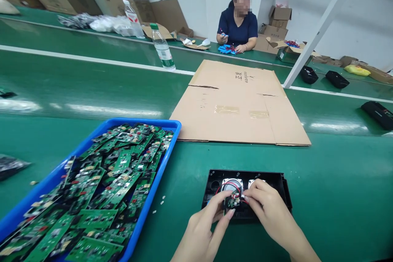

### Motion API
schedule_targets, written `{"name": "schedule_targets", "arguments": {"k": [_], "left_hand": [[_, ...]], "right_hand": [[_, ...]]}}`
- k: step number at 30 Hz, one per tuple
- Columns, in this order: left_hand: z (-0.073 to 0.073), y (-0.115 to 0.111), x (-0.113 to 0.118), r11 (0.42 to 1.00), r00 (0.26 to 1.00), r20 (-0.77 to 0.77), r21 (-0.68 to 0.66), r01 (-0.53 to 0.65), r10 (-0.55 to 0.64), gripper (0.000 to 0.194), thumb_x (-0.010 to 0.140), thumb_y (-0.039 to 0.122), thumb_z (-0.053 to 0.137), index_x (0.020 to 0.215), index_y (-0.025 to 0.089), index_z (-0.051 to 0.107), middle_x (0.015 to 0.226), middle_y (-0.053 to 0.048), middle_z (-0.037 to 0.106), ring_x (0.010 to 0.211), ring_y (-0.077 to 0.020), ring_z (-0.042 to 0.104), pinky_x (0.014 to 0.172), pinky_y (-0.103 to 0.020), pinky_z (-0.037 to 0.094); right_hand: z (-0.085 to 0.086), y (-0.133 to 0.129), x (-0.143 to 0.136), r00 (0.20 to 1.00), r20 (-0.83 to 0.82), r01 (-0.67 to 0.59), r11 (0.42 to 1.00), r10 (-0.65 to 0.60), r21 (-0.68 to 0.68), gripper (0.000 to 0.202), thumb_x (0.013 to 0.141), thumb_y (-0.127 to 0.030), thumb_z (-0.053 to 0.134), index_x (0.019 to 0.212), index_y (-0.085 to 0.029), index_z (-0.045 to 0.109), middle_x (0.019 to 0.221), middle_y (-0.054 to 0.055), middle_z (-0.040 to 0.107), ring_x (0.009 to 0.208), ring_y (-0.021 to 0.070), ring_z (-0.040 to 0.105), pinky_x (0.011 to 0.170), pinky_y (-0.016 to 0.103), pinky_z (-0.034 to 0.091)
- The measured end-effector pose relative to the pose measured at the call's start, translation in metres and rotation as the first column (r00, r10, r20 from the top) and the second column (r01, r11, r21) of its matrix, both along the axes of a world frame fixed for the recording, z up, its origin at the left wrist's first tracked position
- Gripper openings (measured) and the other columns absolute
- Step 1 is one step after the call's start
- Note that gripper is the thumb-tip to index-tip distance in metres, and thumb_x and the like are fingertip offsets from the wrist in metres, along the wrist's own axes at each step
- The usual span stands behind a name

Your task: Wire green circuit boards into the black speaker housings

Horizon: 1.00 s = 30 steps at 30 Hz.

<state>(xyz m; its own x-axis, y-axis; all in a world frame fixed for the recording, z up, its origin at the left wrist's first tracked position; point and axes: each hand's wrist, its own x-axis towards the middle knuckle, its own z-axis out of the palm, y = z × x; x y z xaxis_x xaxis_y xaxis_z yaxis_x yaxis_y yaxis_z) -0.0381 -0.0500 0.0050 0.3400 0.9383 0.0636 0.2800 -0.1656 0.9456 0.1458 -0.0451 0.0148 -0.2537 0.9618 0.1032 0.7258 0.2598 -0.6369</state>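
A small green circuit board [233, 199] is pinched between the thumb and fingers of my left hand [208, 223], tilted above an opened black speaker housing [211, 212]. At the board's right edge, my right hand [270, 208] closes its thumb and forefinger on a small white wire connector [243, 197]. Red and black wires [225, 184] loop from the housing to the board. Inside the housing sits a round speaker [232, 184]; a second one is partly covered by my right hand.
At left, a blue tray [156, 196] holds many circuit boards. A flat cardboard sheet [239, 125] lies ahead, near a water bottle [162, 49]. Opposite, a person [238, 24] handles blue parts with wires. Black cases [379, 114] lie at the right.
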Motion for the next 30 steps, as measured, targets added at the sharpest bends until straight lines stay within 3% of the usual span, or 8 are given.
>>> {"name": "schedule_targets", "arguments": {"k": [3,8,12,15,17,19,25,30], "left_hand": [[-0.002,-0.001,0.0,0.999,1.0,0.002,0.026,0.025,-0.025,0.025,0.089,0.021,0.048,0.114,0.025,0.053,0.095,0.001,0.071,0.079,-0.0129,0.07,0.073,-0.016,0.055],[-0.003,0.0,0.001,0.998,0.999,-0.021,0.047,0.04,-0.039,0.026,0.09,0.019,0.048,0.115,0.025,0.052,0.093,0.002,0.072,0.076,-0.012,0.07,0.071,-0.014,0.054],[-0.001,0.005,0.0,0.983,0.993,-0.095,0.166,0.08,-0.065,0.029,0.09,0.017,0.046,0.117,0.027,0.052,0.101,0.0,0.072,0.083,-0.0148,0.07,0.073,-0.017,0.054],[0.004,0.008,-0.002,0.956,0.993,-0.083,0.273,0.109,-0.089,0.031,0.091,0.017,0.044,0.119,0.026,0.052,0.106,-0.002,0.071,0.091,-0.0169,0.069,0.077,-0.018,0.054],[0.008,0.009,-0.004,0.956,0.99,-0.087,0.264,0.131,-0.111,0.031,0.091,0.019,0.043,0.119,0.026,0.052,0.106,-0.002,0.071,0.092,-0.0171,0.069,0.079,-0.019,0.053],[0.012,0.008,-0.005,0.97,0.985,-0.126,0.199,0.14,-0.116,0.028,0.091,0.022,0.043,0.117,0.027,0.054,0.103,-0.001,0.072,0.088,-0.0172,0.069,0.077,-0.02,0.054],[0.013,0.008,-0.003,0.978,0.992,-0.083,0.177,0.107,-0.094,0.025,0.09,0.023,0.042,0.11,0.026,0.056,0.072,0.003,0.069,0.056,-0.0148,0.062,0.057,-0.02,0.052],[0.014,0.012,-0.002,0.985,0.995,-0.009,0.138,0.103,-0.103,0.025,0.088,0.017,0.043,0.108,0.026,0.056,0.078,0.003,0.068,0.061,-0.0125,0.062,0.062,-0.017,0.052]], "right_hand": [[-0.002,-0.003,-0.002,0.996,0.083,-0.041,0.998,0.037,0.053,0.016,0.088,-0.009,0.05,0.082,-0.019,0.062,0.076,0.0,0.055,0.067,0.0116,0.055,0.057,0.02,0.045],[-0.006,-0.004,-0.004,0.953,0.295,-0.152,0.954,0.072,0.259,0.025,0.091,-0.01,0.041,0.074,-0.017,0.059,0.068,0.001,0.05,0.059,0.0123,0.048,0.05,0.022,0.038],[-0.01,-0.004,-0.004,0.921,0.389,-0.184,0.91,0.028,0.371,0.033,0.093,-0.01,0.035,0.066,-0.017,0.054,0.063,0.001,0.047,0.053,0.0137,0.044,0.047,0.025,0.032],[-0.009,-0.003,-0.002,0.942,0.332,-0.154,0.939,0.046,0.307,0.024,0.092,-0.012,0.039,0.076,-0.017,0.056,0.067,0.001,0.052,0.056,0.014,0.049,0.049,0.024,0.038],[-0.004,-0.002,0.001,0.959,0.269,-0.146,0.968,0.088,0.202,0.014,0.09,-0.012,0.045,0.093,-0.016,0.058,0.074,0.002,0.058,0.063,0.0142,0.054,0.054,0.023,0.043],[0.0,0.0,0.003,0.968,0.219,-0.156,0.979,0.126,0.129,0.019,0.088,-0.01,0.051,0.104,-0.017,0.058,0.079,0.002,0.061,0.068,0.0147,0.057,0.058,0.023,0.046],[0.001,0.003,0.005,0.985,0.103,-0.149,0.985,0.14,0.084,0.017,0.091,-0.013,0.048,0.101,-0.018,0.061,0.082,0.003,0.061,0.072,0.0147,0.057,0.063,0.025,0.048],[-0.003,0.004,0.004,0.989,0.039,-0.149,0.978,0.145,0.146,0.021,0.096,-0.02,0.04,0.099,-0.016,0.061,0.08,0.004,0.06,0.071,0.0147,0.056,0.061,0.025,0.047]]}}
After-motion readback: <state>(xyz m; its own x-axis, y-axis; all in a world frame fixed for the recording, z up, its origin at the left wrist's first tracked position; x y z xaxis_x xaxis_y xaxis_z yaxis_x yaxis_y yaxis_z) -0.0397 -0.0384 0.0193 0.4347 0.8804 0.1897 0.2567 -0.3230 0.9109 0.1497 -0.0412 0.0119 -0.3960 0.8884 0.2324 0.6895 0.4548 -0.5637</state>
